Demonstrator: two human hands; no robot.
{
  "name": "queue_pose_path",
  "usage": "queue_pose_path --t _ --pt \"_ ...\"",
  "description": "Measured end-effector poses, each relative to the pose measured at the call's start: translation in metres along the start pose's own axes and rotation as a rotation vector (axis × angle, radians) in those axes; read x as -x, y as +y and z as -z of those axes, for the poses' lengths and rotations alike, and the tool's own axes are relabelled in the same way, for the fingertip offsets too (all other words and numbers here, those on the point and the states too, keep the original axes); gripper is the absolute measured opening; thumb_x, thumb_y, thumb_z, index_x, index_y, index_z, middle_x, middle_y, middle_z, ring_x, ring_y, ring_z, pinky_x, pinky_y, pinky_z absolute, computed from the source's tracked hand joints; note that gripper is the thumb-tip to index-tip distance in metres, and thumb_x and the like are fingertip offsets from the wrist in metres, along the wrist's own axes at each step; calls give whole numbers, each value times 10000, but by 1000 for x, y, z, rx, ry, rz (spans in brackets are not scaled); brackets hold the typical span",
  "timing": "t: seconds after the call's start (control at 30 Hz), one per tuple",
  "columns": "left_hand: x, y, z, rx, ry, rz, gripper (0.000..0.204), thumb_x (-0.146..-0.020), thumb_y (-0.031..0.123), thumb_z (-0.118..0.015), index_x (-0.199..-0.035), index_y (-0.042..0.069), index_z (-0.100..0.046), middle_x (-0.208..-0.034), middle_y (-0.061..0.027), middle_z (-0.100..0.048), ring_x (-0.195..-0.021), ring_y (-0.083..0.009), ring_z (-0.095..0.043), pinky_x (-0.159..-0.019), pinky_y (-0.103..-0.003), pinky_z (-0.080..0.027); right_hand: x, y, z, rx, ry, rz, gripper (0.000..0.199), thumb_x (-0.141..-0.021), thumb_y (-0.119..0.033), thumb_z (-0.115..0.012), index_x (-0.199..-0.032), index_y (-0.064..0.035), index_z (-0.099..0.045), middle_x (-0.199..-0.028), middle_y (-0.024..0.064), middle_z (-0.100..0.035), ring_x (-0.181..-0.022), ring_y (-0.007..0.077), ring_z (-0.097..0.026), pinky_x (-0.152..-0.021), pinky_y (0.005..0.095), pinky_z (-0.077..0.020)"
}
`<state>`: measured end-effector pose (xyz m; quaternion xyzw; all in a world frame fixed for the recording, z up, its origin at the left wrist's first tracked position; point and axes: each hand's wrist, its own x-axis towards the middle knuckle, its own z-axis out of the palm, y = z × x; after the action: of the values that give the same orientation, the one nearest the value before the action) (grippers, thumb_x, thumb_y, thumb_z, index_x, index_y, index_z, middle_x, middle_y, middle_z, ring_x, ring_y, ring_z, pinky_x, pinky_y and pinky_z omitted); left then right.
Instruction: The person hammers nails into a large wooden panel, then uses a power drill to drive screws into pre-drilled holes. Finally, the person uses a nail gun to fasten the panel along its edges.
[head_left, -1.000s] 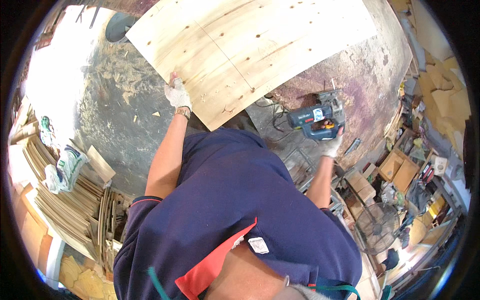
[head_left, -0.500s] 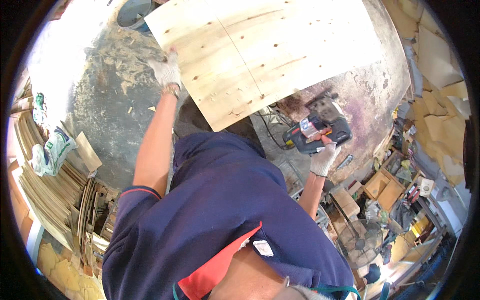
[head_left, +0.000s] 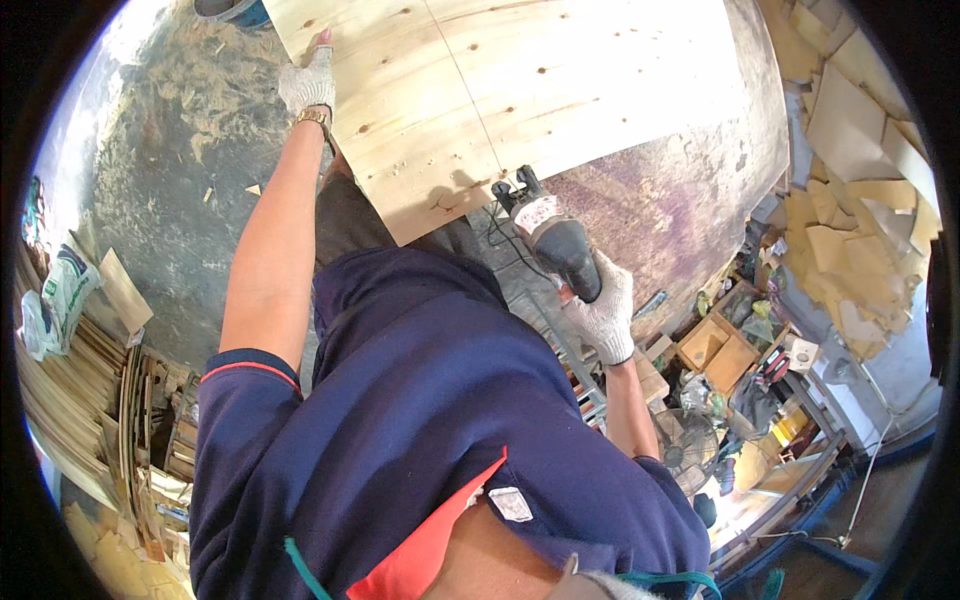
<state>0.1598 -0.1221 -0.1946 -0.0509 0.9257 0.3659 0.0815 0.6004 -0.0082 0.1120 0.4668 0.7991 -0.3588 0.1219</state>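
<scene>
I see my left hand [head_left: 307, 82], gloved, pressed flat on the left edge of the plywood sheet [head_left: 520, 90], fingers spread and not gripping. My right hand [head_left: 603, 312], also gloved, is clenched around the handle of the saw [head_left: 550, 232], whose nose sits at the sheet's near edge, by the pencil line. Offcuts [head_left: 850, 200] lie piled to the right.

Pale, knot-speckled plywood sheet [head_left: 520, 90] with one thin dark line; beside it, black-and-grey power tool [head_left: 555, 240]; white knit gloves; navy shirt [head_left: 430, 420], red trim.
</scene>
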Motion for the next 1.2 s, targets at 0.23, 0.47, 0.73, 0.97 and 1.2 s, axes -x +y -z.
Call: queue_pose_path --t 0.23,0.47,0.73,0.97,1.2 --pt "0 2 5 -34 -75 21 1046 -686 915 -679 -926 -101 -743 -896 -317 -735 -903 -437 -741 -813 -515 -579 -25 -13 7 93 -80 89 347 -694 -145 -710 -1003 10 -684 -796 233 -674 -786 423 -709 -714 431 -538" --pt "0 5 4 0 -35 4 1044 -681 908 -691 -970 -94 -751 -928 -322 -739 -925 -440 -743 -827 -525 -579 -54 -29 26 175 -229 81 379 -696 -158 -724 -1027 19 -682 -851 267 -682 -855 450 -703 -759 469 -547" --pt "2 -1 2 48 -42 3 1038 -709 890 -686 -1046 -90 -746 -987 -332 -739 -968 -478 -730 -863 -533 -574 -91 -7 19 297 -359 222 403 -678 -182 -736 -1026 10 -668 -902 272 -692 -890 445 -701 -796 489 -559" --pt "-4 2 3 -58 -61 15 1046 -697 905 -677 -1007 -91 -756 -938 -342 -734 -975 -491 -725 -859 -535 -572 -96 8 22 234 -398 201 349 -710 -181 -747 -992 8 -663 -823 235 -679 -822 430 -713 -729 458 -554" --pt "-6 0 8 -86 -137 3 1077 -698 940 -640 -939 -106 -720 -879 -276 -727 -907 -400 -729 -816 -506 -559 -74 6 15 212 -276 136 346 -740 -164 -761 -1058 -38 -708 -815 217 -705 -819 382 -739 -729 429 -562"
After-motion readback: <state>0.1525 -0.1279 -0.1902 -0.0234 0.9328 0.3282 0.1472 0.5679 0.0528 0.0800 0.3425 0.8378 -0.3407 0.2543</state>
